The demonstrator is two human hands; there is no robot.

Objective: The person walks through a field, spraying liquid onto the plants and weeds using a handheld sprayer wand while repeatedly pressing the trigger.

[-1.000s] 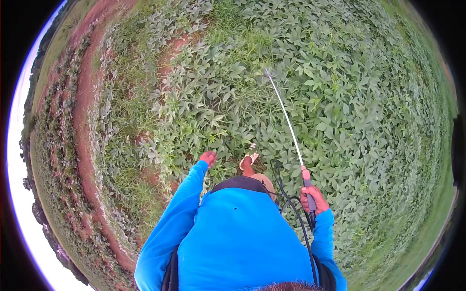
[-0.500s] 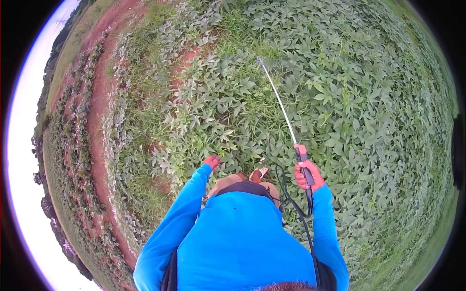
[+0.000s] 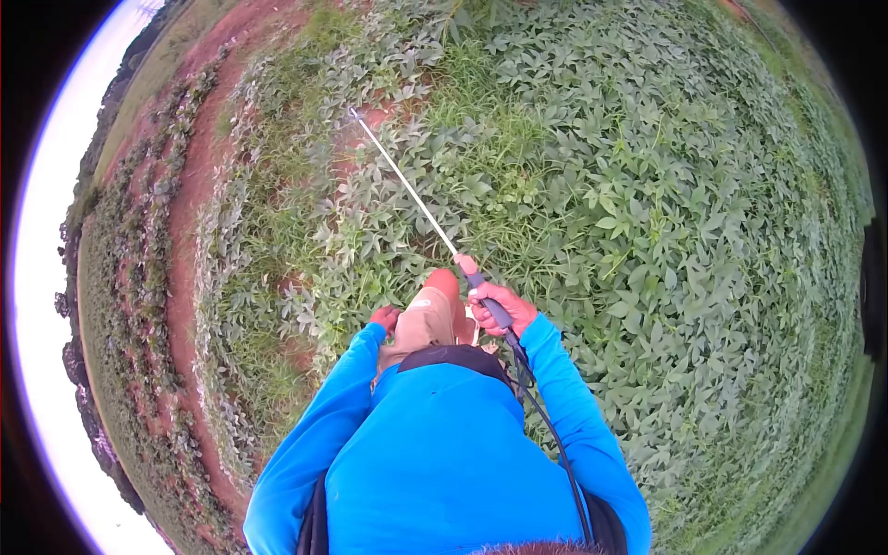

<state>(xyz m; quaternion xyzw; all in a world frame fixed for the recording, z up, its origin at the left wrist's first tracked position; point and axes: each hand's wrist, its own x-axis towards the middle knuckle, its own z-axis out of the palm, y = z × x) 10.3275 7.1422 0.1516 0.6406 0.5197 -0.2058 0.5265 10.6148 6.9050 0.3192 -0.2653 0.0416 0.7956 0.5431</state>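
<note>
My right hand [image 3: 502, 308] is closed around the dark grip of a sprayer wand [image 3: 407, 187], in front of my body. The wand's thin pale lance points forward and to the left, its tip [image 3: 352, 113] over the leaves near a patch of red soil. From the grip's lower end a black hose [image 3: 548, 418] runs back along my right side. My left hand [image 3: 386, 318] hangs low beside my left thigh, above the plants. Its fingers are dark and mostly hidden, and no tool shows in it.
Dense leafy plants [image 3: 684, 250] cover the ground ahead and to the right, with grass [image 3: 472, 92] among them. A strip of red soil [image 3: 190, 231] and further plant rows lie to the left. My raised leg [image 3: 428, 319] is in the foliage. Dark straps run at my sides.
The wand has swung from right to left, its tip now over the bare soil patch. My right hand has moved left with it. My left hand has drawn slightly back, and my left leg has come forward.
</note>
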